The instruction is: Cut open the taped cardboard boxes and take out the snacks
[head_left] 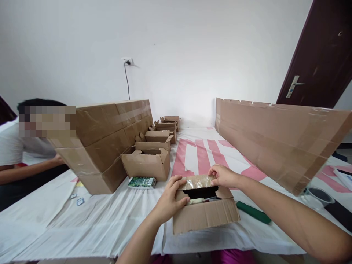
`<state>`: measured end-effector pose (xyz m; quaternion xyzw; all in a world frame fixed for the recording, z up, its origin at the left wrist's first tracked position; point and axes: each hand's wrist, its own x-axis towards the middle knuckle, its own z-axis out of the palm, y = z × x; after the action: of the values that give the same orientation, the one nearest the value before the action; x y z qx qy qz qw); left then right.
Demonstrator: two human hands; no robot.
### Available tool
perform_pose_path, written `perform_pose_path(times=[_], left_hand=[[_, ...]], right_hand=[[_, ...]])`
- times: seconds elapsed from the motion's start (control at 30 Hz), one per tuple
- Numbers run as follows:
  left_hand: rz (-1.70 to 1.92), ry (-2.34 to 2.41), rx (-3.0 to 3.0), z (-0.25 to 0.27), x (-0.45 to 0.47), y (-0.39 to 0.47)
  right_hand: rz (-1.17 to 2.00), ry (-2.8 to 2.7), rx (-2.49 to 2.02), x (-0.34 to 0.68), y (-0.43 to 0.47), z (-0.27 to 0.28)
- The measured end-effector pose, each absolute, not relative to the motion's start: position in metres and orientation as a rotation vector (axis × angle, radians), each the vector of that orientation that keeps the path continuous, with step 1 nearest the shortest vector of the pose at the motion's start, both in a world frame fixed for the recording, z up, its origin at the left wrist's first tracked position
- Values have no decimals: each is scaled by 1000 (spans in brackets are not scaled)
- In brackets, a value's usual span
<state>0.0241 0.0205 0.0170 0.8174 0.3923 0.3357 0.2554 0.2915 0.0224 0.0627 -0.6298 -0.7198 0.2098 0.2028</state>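
Observation:
A small cardboard box (206,218) lies in front of me at the table's near edge, its top partly open. My left hand (172,198) grips its left side, fingers on the taped far flap and thumb near the opening. With fingers bent, my right hand (224,176) holds the right end of that taped flap (199,181). Inside the opening a pale item (196,201) shows in part; its kind cannot be made out. A dark green long object (253,212) lies right of the box. Left of it is a green-and-white packet (142,182).
Several open cardboard boxes (145,165) run in a row toward the wall. Stacked cartons (104,135) form a barrier on the left, a tall cardboard panel (275,139) on the right. Another person (24,154) sits at far left. A clear container (320,194) stands at right.

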Motion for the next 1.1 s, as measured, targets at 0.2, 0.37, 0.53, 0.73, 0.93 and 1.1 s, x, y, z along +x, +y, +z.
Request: perform_pose_path(times=[0.2, 0.37, 0.53, 0.73, 0.93, 1.1], left_hand=[[920, 1059, 2227, 17, 24, 20], [915, 1062, 2228, 19, 24, 19], [918, 1068, 2230, 18, 24, 19], [927, 1062, 2240, 15, 24, 21], [916, 1053, 2251, 18, 24, 20], [898, 1065, 2251, 19, 24, 19]], right_hand=[[604, -1999, -1765, 293, 23, 61], [634, -2022, -1773, 291, 23, 63], [629, -2028, -1782, 290, 21, 64], [562, -2003, -1787, 291, 21, 60], [539, -2018, -1822, 287, 19, 63], [551, -2070, -1839, 287, 20, 66]])
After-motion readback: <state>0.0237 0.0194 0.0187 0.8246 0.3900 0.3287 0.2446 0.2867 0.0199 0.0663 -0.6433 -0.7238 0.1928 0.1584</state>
